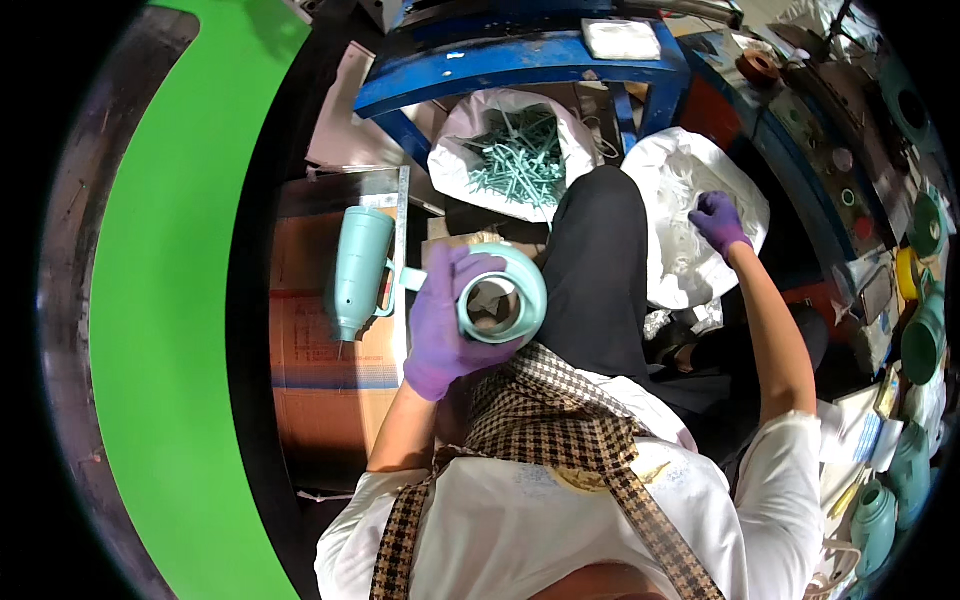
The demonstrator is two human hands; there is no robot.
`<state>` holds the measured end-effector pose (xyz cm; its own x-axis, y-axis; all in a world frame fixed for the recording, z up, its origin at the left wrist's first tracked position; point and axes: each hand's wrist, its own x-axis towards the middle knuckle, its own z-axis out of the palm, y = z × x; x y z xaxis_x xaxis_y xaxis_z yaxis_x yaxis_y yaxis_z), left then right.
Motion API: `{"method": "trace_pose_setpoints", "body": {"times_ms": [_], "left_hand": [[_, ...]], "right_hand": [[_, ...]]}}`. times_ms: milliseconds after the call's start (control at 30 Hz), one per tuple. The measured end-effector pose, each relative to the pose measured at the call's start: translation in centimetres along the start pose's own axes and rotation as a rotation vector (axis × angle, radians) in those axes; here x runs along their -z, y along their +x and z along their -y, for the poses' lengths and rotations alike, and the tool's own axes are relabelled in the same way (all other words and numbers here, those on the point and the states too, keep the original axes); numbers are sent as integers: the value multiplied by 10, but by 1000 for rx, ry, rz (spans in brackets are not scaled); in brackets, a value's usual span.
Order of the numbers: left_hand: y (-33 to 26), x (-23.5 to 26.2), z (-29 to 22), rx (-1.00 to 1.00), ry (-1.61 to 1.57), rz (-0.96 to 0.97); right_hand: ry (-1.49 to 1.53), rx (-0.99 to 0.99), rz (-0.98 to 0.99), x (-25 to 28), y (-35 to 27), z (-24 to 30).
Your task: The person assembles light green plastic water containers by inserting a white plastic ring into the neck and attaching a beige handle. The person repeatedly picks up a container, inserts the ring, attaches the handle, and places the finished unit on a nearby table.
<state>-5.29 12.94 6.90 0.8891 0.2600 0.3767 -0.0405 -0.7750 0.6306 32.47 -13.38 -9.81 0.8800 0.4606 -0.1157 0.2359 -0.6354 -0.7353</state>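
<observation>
My left hand (445,325), in a purple glove, grips a light teal tumbler (505,295) with its open mouth facing up at me, over my lap. My right hand (720,222), also in a purple glove, reaches into a white plastic bag (680,270) of pale white parts on my right; whether it holds anything I cannot tell. A second teal tumbler (358,268) with a handle lies on a cardboard box (320,380) at my left.
Ahead, an open white bag holds several teal straws (520,160) under a blue metal bench (520,60). More teal tumblers (925,335) stand along the right side. A green floor strip (170,300) runs on the left.
</observation>
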Motion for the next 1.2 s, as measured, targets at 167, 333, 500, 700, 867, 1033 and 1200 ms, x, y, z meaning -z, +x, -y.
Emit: {"method": "trace_pose_setpoints", "body": {"times_ms": [167, 333, 500, 700, 867, 1033, 1200], "left_hand": [[21, -5, -2, -248, 156, -82], [21, -13, 1, -333, 127, -133], [23, -9, -1, -283, -4, -121], [30, -13, -5, -321, 28, -115], [31, -17, -7, -357, -22, -184], [33, -17, -7, -426, 34, -158], [34, -18, -11, -284, -70, -24]], "right_hand": [[963, 243, 52, 15, -101, 129], [1074, 14, 292, -47, -199, 162], [-141, 699, 75, -57, -211, 115], [-650, 932, -163, -60, -195, 127], [127, 809, 94, -12, -190, 182], [428, 827, 371, -3, -192, 231], [309, 881, 200, -24, -188, 249]]}}
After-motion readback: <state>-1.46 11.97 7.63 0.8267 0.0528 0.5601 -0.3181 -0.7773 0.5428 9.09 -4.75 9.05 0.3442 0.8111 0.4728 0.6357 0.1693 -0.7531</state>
